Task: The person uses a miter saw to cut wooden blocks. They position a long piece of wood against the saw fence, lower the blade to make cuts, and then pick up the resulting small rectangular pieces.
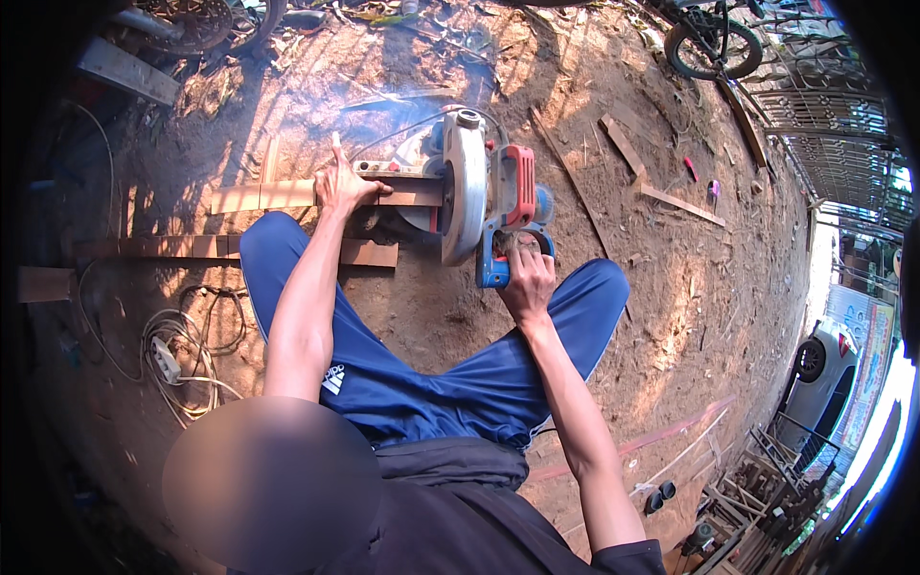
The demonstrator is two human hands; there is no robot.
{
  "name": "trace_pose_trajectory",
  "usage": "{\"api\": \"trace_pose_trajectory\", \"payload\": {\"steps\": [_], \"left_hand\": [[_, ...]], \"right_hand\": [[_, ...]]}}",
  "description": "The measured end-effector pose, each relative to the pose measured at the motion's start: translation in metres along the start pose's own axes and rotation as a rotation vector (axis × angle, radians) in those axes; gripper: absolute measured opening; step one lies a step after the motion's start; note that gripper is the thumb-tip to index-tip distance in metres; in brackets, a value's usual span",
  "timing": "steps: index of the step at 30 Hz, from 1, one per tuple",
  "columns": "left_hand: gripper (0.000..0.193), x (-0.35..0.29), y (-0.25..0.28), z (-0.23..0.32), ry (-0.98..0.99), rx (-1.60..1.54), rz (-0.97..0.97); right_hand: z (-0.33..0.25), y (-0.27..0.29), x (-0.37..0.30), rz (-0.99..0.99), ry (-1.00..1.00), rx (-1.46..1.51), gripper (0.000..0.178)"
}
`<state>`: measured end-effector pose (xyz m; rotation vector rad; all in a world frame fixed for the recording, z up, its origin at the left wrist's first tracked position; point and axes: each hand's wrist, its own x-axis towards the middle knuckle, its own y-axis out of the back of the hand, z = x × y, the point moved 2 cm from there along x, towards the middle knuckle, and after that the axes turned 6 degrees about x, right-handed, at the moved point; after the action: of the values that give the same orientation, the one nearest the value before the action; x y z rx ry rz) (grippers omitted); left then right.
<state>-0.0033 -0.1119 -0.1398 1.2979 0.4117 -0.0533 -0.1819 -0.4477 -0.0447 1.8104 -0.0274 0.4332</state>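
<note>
A miter saw [464, 187] with a grey blade guard, a red motor part and a blue handle stands on the ground between my knees. My right hand [530, 278] is wrapped round the blue saw handle [494, 270]. Across the saw's base, left of the blade guard, lies a brown wooden plank [287, 195]. My left hand [345, 182] holds the plank down near the fence, its thumb stretched toward the guard and one finger pointing away from me. The guard hides the blade and the plank's right end. Bluish haze hangs behind the saw.
A second row of wood strips [206, 247] lies nearer, passing under my left leg. Coiled cable [192, 350] with a white power strip [166, 362] is at left. Loose wood strips [682, 205], a bicycle wheel [714, 48] and a metal fence [834, 144] are at right.
</note>
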Motion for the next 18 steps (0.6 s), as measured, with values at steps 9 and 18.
{"api": "trace_pose_trajectory", "payload": {"steps": [9,18], "left_hand": [[0.161,-0.006,0.006,0.007,0.012,-0.023,-0.006],[0.158,-0.005,0.009,0.007,0.03,-0.001,-0.061]], "right_hand": [[-0.001,0.002,-0.002,-0.023,-0.006,-0.005,0.01],[0.0,-0.002,-0.004,-0.026,-0.004,-0.013,0.011]]}}
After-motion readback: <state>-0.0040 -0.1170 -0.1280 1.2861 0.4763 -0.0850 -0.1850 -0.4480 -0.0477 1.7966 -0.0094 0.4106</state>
